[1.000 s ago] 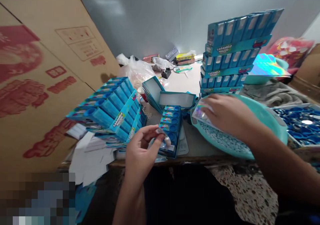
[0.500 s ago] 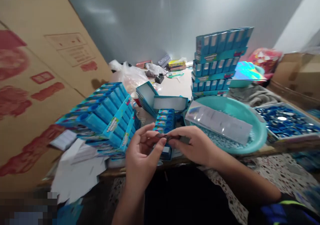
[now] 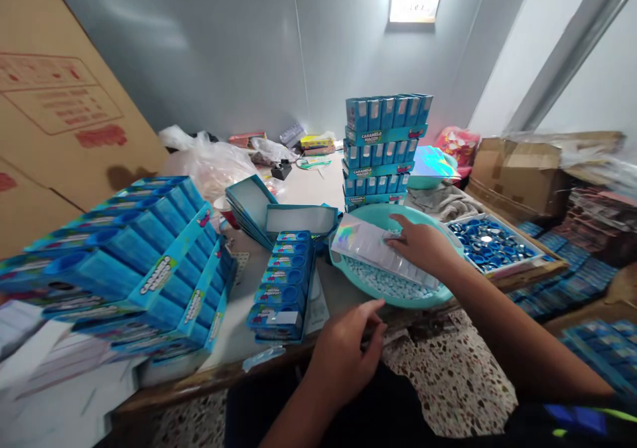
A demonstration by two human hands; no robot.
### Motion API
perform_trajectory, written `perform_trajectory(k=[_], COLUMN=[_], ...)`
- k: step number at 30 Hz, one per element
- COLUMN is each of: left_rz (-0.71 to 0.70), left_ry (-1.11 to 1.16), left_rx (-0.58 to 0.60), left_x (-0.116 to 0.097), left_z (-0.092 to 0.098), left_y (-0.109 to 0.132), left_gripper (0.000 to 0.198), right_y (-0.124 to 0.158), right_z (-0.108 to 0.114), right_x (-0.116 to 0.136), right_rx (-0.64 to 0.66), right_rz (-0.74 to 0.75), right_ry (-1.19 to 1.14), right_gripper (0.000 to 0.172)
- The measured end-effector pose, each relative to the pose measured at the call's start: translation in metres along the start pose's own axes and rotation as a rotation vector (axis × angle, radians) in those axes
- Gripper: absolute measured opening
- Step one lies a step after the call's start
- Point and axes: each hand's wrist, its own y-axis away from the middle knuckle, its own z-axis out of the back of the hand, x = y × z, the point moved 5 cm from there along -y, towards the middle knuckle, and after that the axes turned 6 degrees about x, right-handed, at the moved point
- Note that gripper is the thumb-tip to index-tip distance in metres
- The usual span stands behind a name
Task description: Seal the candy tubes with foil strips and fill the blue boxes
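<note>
My right hand reaches over the turquoise basin, its index finger stretched out and its thumb apart at a shiny sheet of clear stickers. The sheet lies across the basin, above many small pale-blue candies. Nearer me, my left hand hovers by the table edge, its fingers loosely bent, with a gap at the thumb and nothing visible in it. Left of the basin is a blue display box holding a row of blue tubes with round open tops.
Packed blue display boxes lean at left; more form a tall stack behind the basin. A white tray of blue caps stands at right. Empty-looking blue cartons lie behind the tube row. A big cardboard box borders the left.
My hands, together over the tube row before, have parted. The right has moved to the sticker sheet on the basin; the left has dropped toward the table edge. The view has turned right.
</note>
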Motion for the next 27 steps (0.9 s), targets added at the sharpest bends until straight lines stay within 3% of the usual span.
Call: perform_trajectory(k=[2,6,9,13,17,20,22,25,27], left_rz=[0.025,0.058,0.085,0.094,0.060,0.000,-0.081,-0.286,-0.381], left_ry=[0.005,-0.011,-0.016,-0.010,-0.017,-0.075,-0.140,-0.293,-0.484], left_rx=[0.025,0.024,-0.013,-0.059,-0.075,-0.129,-0.211,-0.328,-0.395], left_x=[0.003,0.011,0.018,0.022,0.022,0.021,0.014,-0.013,-0.038], left_z=[-0.005,-0.003,0.002,0.005,0.005,0.011,0.024,0.060,0.090], left_y=[0.004,0.012,0.018,0.025,0.029,0.033,0.037,0.041,0.040], left_gripper=[0.038,0.037,0.035,0.029,0.029,0.027,0.025,0.031,0.036], right_y=[-0.008,-0.021,-0.029,-0.039,-0.046,-0.040,-0.028,-0.002,0.018], right_z=[-0.003,-0.002,0.007,0.009,-0.004,-0.007,0.001,0.032,0.053], right_x=[0.004,0.008,0.003,0.002,0.009,0.013,0.018,0.037,0.062], right_rx=[0.058,0.192,0.235,0.269,0.307,0.193,0.063,-0.239,-0.381], right_rz=[-0.026,-0.061,-0.105,0.045,0.172,0.154,0.182,0.295,0.458], right_ry=[0.139,0.307,0.394,0.240,0.052,0.140,0.206,0.325,0.364], right_gripper=[0.060,0.037,0.041,0.051,0.034,0.026,0.027,0.028,0.027])
